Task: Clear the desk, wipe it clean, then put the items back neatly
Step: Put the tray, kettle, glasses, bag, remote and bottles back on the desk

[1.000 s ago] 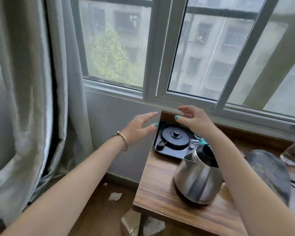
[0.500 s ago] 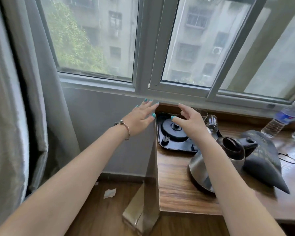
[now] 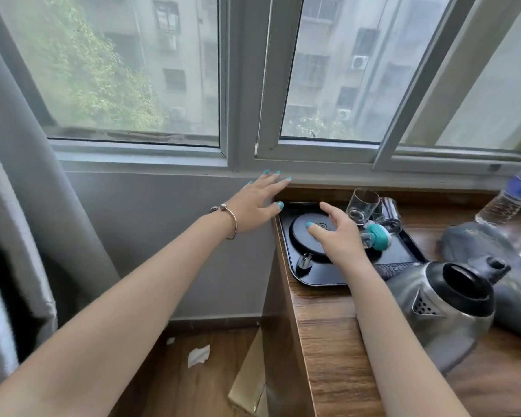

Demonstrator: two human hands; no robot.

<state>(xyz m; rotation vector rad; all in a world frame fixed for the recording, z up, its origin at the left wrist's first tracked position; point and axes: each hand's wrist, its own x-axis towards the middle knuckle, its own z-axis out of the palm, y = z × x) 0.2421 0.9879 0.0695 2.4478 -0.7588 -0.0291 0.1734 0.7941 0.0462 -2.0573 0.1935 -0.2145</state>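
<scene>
Window-side wooden surface [image 3: 328,326]: both hands spread, holding nothing, left hand [image 3: 254,203] beside and right hand [image 3: 339,233] above the black tray [image 3: 313,276], seemingly flanking it for lifting; kettle [image 3: 439,305] beside the right forearm.

two glasses [image 3: 362,206], one kettle [image 3: 442,308], one bottle [image 3: 512,197]

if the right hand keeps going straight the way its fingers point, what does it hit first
Most likely the round black kettle base on the black tray: the right hand hovers right over it, fingers angled toward it. Depth is unclear; contact may already be close.
</scene>
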